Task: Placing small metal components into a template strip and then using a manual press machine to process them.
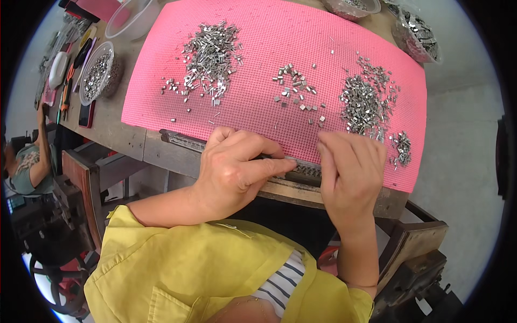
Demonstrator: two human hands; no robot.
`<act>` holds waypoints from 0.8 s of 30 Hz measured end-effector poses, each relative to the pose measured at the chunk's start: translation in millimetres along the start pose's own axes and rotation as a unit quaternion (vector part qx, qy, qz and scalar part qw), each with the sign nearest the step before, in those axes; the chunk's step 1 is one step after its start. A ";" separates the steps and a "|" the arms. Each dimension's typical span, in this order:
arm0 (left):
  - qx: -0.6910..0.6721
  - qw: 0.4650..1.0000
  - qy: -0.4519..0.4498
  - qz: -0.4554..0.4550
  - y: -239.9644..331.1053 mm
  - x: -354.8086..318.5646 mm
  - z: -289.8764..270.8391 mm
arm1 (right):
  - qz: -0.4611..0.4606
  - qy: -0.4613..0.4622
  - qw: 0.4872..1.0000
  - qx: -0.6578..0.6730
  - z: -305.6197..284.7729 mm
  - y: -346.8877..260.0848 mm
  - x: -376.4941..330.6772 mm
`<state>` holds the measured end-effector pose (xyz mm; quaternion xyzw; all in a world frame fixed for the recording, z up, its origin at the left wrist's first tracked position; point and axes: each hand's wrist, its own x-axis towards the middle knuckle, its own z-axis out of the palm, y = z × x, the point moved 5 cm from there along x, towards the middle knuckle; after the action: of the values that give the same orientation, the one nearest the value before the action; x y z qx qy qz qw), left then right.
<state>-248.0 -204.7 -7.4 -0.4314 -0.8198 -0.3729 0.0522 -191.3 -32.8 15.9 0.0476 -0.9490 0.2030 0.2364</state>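
A long dark metal bar [188, 141] with a row of small parts along it lies at the front edge of the pink mat [253, 32]. My left hand [229, 167] is closed over its middle, thumb and forefinger reaching right and the thumb tip pressed at the row. My right hand [353, 169] is just above the bar's right end, its thumb and fingers pinched together; whatever they hold is too small or hidden. Beyond my hands lie a pile of thin metal pins [212, 56], a scatter of small metal blocks [296, 86] and a pile of small metal pieces [366, 102].
A smaller heap of metal bits [401, 148] sits near the mat's right edge. Tubs of metal parts [99, 72] stand left and at the far right corner. Pliers [67, 89] and a phone [86, 114] are on the left. Another person [35, 161] sits farther left.
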 end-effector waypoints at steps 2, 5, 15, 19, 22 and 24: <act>0.011 1.000 0.004 0.001 1.4 0.0 1.4 | -0.003 0.008 1.000 -0.007 7.7 5.2 7.6; 0.024 1.000 0.004 0.007 3.0 -0.6 1.3 | -0.003 0.001 0.999 -0.035 12.1 7.2 14.0; -0.034 0.998 -0.054 -0.001 -11.3 31.2 -17.5 | 0.034 0.012 0.992 0.124 -5.6 6.9 27.7; 0.033 0.996 -0.027 0.077 -20.6 70.8 -16.4 | 0.138 -0.016 0.911 0.389 -37.4 -30.2 54.6; 0.078 0.992 -0.041 0.092 -31.1 84.2 -6.9 | 0.185 -0.046 0.918 0.347 -73.8 -44.9 32.2; 0.093 0.990 -0.051 0.095 -37.5 85.9 -1.5 | 0.219 -0.064 0.921 0.317 -75.6 -52.2 30.9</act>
<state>-329.7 -161.4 7.3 -0.5187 -0.8081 -0.2657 0.0855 -176.5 -49.4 110.2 -0.0758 -0.8351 0.5361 0.0973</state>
